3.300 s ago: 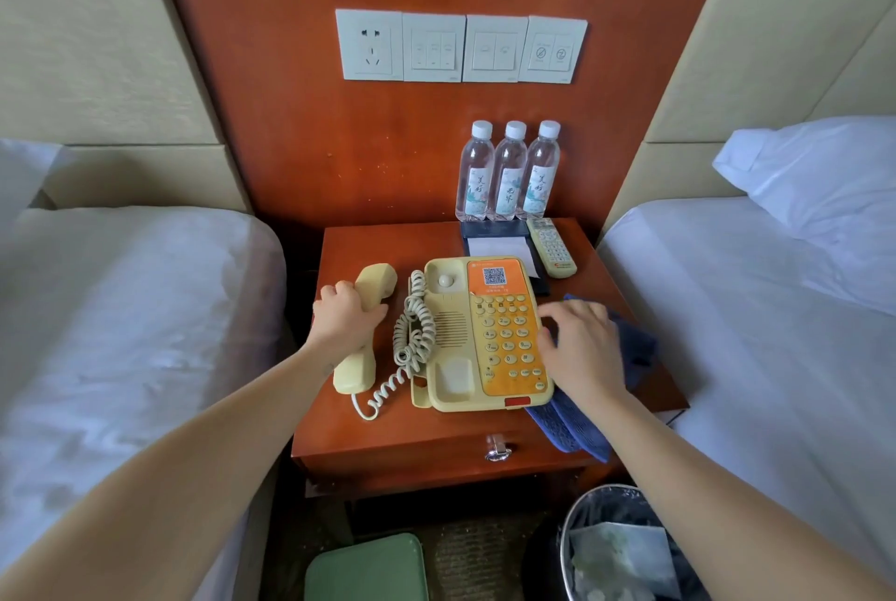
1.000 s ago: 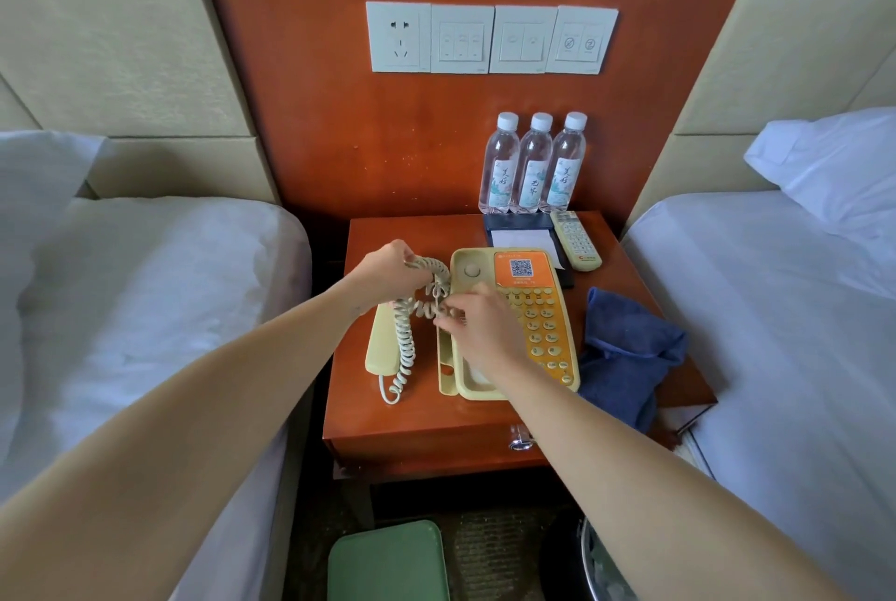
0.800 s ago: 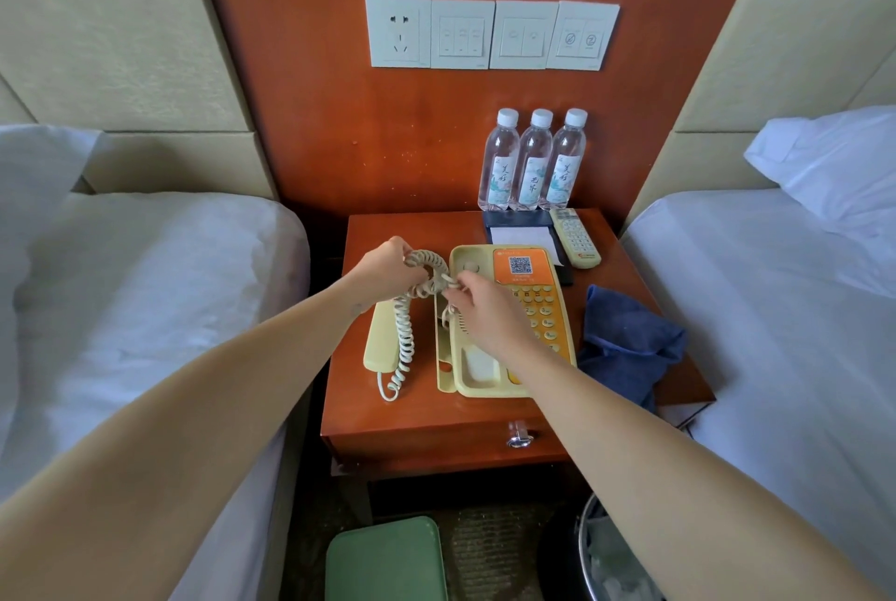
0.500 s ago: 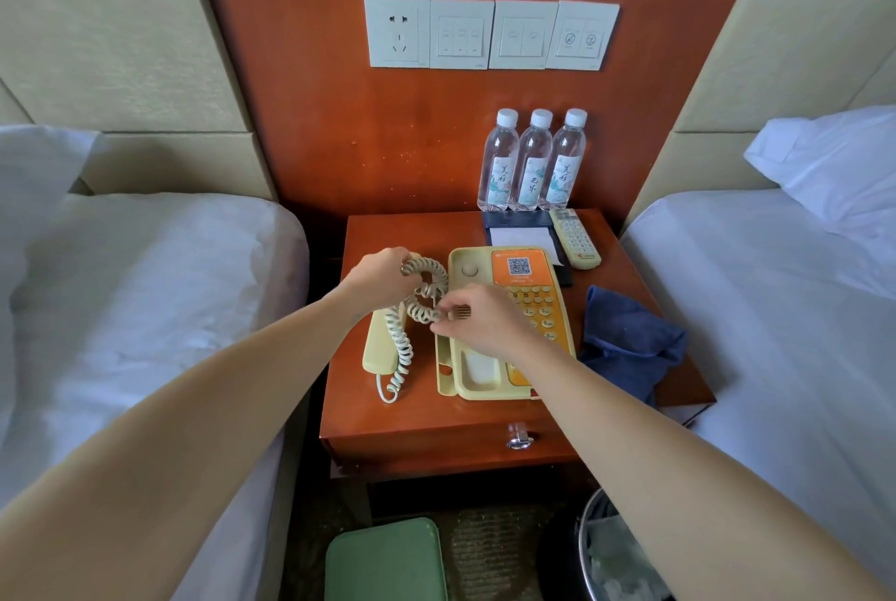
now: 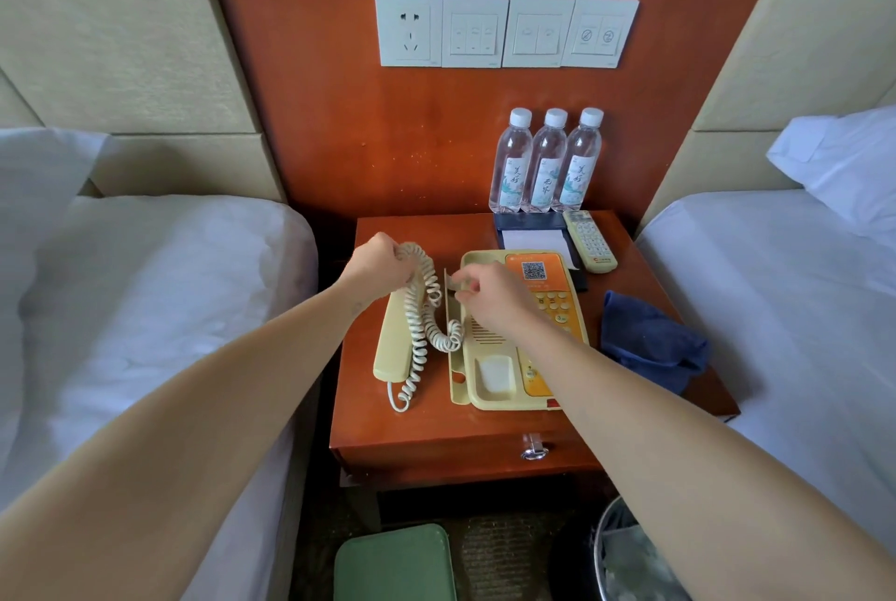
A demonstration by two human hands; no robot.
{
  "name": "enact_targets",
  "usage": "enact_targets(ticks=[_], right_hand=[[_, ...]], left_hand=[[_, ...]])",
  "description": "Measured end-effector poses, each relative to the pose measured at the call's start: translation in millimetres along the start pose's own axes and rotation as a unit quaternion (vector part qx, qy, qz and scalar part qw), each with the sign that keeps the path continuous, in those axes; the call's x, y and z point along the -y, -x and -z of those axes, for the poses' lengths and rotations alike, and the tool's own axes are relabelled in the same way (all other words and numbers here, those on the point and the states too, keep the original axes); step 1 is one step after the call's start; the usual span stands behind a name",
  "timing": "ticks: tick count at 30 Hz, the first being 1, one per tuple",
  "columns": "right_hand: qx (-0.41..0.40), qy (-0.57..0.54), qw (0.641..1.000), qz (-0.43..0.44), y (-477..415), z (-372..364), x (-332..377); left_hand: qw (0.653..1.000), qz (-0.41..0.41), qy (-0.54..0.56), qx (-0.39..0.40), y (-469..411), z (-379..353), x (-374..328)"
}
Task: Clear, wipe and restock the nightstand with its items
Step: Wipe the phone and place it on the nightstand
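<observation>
Bench (image 5: pixel 388 428): phone (image 5: pixel 499 372), handset (image 5: pixel 392 351) lying left. Left hand (image 5: pixel 380 261) grips coiled cord (image 5: pixel 421 324); right hand (image 5: pixel 494 300) pinched above phone's left edge, contents unclear.

A coiled cord (image 5: pixel 418 309) is gripped by the left hand (image 5: pixel 383 261) above the handset (image 5: pixel 389 358) lying on the nightstand (image 5: pixel 363 411). Its other end is pinched by the right hand (image 5: pixel 494 302) at the left edge of the telephone (image 5: pixel 494 375).

left hand (image 5: pixel 383 262) gripping, right hand (image 5: pixel 494 301) pinching
</observation>
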State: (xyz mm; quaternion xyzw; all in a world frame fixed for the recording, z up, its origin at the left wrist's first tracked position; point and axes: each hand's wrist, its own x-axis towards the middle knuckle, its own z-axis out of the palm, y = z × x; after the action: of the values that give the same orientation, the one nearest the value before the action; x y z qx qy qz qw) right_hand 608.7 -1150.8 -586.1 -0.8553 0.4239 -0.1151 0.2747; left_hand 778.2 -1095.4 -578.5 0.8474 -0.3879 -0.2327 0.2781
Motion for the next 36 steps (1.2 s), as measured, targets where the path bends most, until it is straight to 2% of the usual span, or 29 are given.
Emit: enact_targets(ticks=[3, 5, 8, 10, 12, 14, 17, 19, 21, 25, 28, 31, 33, 36], right_hand=[[-0.029, -0.011, 0.999, 0.017, 3.1, 0.5, -8.2], [-0.101, -0.029, 0.994, 0.013, 9.6, 9.0, -22.6], [-0.217, 0.015, 0.976, -0.024, 30.9, 30.6, -60.4], [-0.249, 0.113, 0.958, -0.085, 52.2, 44.8, -92.7], [-0.208, 0.183, 0.943, -0.181, 71.9, 54.0, -121.6], [-0.115, 0.198, 0.939, -0.255, 84.9, 54.5, -141.4], [-0.029, 0.219, 0.946, -0.238, 103.5, 40.2, -159.8], [-0.052, 0.223, 0.952, -0.205, 114.3, 33.2, -168.8], [-0.114, 0.184, 0.962, -0.167, 119.0, 33.6, -177.2], [-0.220, 0.009, 0.961, -0.165, 121.1, 53.2, -170.8], [-0.249, -0.064, 0.954, -0.153, 115.7, 72.8, -151.6], [-0.222, -0.071, 0.970, -0.077, 104.8, 81.5, -125.4], [-0.202, -0.035, 0.978, -0.043, 95.0, 76.9, -115.2], [-0.216, 0.016, 0.976, -0.001, 76.5, 64.2, -103.0]], left_hand=[[0.980, -0.090, -0.179, 0.011, 6.4, -6.5, 1.5], [0.946, -0.173, -0.274, -0.016, 13.1, -12.5, -0.5], [0.917, -0.280, -0.284, -0.019, 22.9, -18.2, -3.5], [0.900, -0.321, -0.292, 0.038, 31.2, -24.3, -6.8], [0.888, -0.310, -0.322, 0.109, 39.5, -32.4, -10.5], [0.884, -0.276, -0.348, 0.146, 44.6, -40.4, -13.0], [0.874, -0.265, -0.380, 0.149, 49.1, -50.5, -14.6], [0.868, -0.265, -0.397, 0.140, 51.4, -55.5, -13.1], [0.871, -0.262, -0.394, 0.136, 52.9, -57.4, -11.4], [0.888, -0.255, -0.349, 0.155, 51.7, -52.4, -14.8], [0.887, -0.253, -0.349, 0.164, 50.7, -50.3, -16.7], [0.887, -0.250, -0.351, 0.165, 52.7, -49.8, -16.2], [0.887, -0.251, -0.349, 0.167, 55.5, -48.6, -15.5], [0.886, -0.252, -0.347, 0.178, 56.7, -48.6, -12.4]])
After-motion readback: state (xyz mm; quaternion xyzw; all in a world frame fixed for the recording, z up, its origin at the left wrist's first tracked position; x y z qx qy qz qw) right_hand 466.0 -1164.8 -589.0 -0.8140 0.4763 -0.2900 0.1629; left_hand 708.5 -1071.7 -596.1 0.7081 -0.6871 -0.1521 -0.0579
